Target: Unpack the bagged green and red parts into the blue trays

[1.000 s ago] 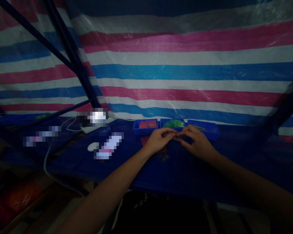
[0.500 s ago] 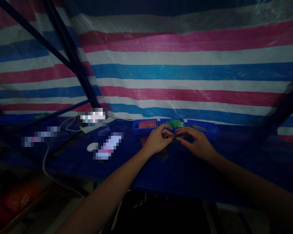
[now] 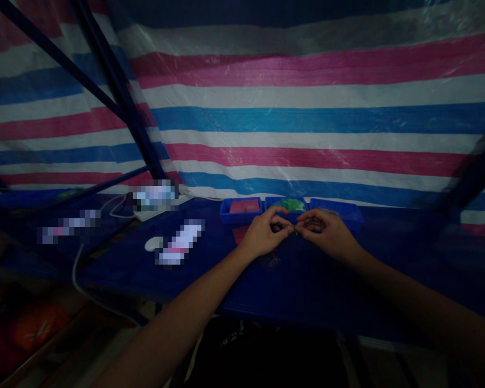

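My left hand (image 3: 264, 231) and my right hand (image 3: 323, 229) meet fingertip to fingertip above the blue table, each in a pinch. Between the fingertips is something tiny and thin, too small and dark to name. Partly behind my left hand lies a red-pink piece (image 3: 239, 234), flat on the table. A small clear bag (image 3: 272, 262) with little metallic bits shows just below that hand. Behind the hands stand blue bins: one with pink pieces (image 3: 244, 206), one with green pieces (image 3: 295, 205), and a right-hand bin (image 3: 350, 210) whose contents are mostly hidden.
On the left of the table (image 3: 121, 269) lie a round white object (image 3: 153, 244) and a blurred-out flat item (image 3: 181, 242). A white power strip (image 3: 165, 209) with cables sits behind them. Dark blue metal posts (image 3: 117, 97) and a striped tarp (image 3: 307, 118) enclose the space.
The fingertips of both hands have come together, and my right hand's fingers have closed into a pinch. My left hand has barely shifted.
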Demonstrator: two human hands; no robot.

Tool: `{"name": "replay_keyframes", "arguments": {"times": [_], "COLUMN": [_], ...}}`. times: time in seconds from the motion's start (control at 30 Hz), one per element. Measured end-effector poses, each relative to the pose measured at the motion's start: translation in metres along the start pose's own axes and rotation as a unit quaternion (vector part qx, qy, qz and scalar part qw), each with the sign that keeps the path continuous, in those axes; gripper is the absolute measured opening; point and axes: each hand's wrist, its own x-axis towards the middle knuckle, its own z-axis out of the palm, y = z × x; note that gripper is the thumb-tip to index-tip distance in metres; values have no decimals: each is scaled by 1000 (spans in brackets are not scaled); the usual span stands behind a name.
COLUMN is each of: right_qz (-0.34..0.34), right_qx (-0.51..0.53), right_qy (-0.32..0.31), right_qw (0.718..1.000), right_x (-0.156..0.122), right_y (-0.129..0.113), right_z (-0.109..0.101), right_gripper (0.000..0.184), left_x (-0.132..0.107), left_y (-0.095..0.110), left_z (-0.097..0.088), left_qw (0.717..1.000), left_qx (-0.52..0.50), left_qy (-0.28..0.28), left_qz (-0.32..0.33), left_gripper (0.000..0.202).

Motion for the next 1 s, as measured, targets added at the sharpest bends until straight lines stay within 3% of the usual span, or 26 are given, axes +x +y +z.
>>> {"name": "replay_keyframes", "arguments": {"times": [0.13,0.2,0.3,0.4,0.53,0.77,1.0], "right_qz": [-74,-127,-146,-143,-146,-157,-166], "right_qx": [-143,-261,-382,-443,-452,-400,-327], "right_qy": [44,67,114,88,53,21,-45], "right_qw": [986,955,905,880,878,903,929], "right_x": [2,5,9,14,15,7,-1], "right_y": [-5,-5,1,12,19,7,-7], "right_z": [-15,-28,-48,-62,-65,-41,-17], "right_gripper": [23,18,20,17,16,15,13], "left_x": [2,3,2,-1,-5,-9,-7], "left_y": [-4,-7,-7,-8,-18,-31,-33], "left_z": [0,-1,-7,-14,-20,-16,4], "left_qw": [999,998,995,982,960,941,964], "left_qx": [-9,3,66,177,279,331,258], "left_qy": [38,64,76,46,-6,-53,-37], "left_qz": [18,20,24,38,30,48,60], "left_gripper": [46,44,36,21,25,23,18]}}
